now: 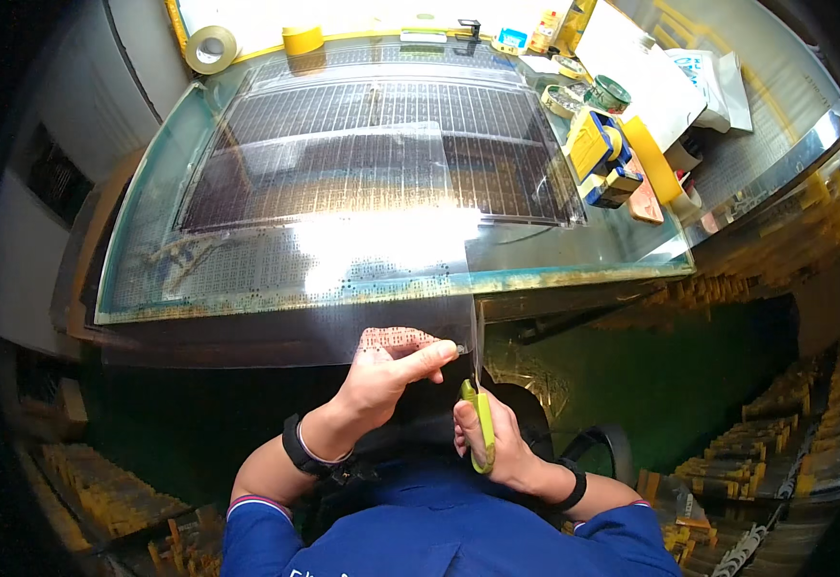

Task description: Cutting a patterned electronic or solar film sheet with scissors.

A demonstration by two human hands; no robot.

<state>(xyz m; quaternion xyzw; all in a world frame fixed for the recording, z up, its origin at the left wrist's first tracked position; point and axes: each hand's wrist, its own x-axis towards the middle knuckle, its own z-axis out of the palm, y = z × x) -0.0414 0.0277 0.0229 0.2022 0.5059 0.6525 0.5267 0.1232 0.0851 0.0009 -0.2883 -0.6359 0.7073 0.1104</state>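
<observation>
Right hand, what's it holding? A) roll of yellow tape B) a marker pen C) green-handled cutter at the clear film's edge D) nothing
C: the right hand is closed around a green-handled cutter whose blade points up at the edge of the clear plastic film, while the left hand pinches that film beside it; the yellow tape rolls sit far off at the back of the glass table.

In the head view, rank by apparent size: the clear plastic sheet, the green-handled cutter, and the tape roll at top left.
1. clear plastic sheet
2. green-handled cutter and tape roll: look alike; the cutter is nearer the camera, so no ranking.
</observation>
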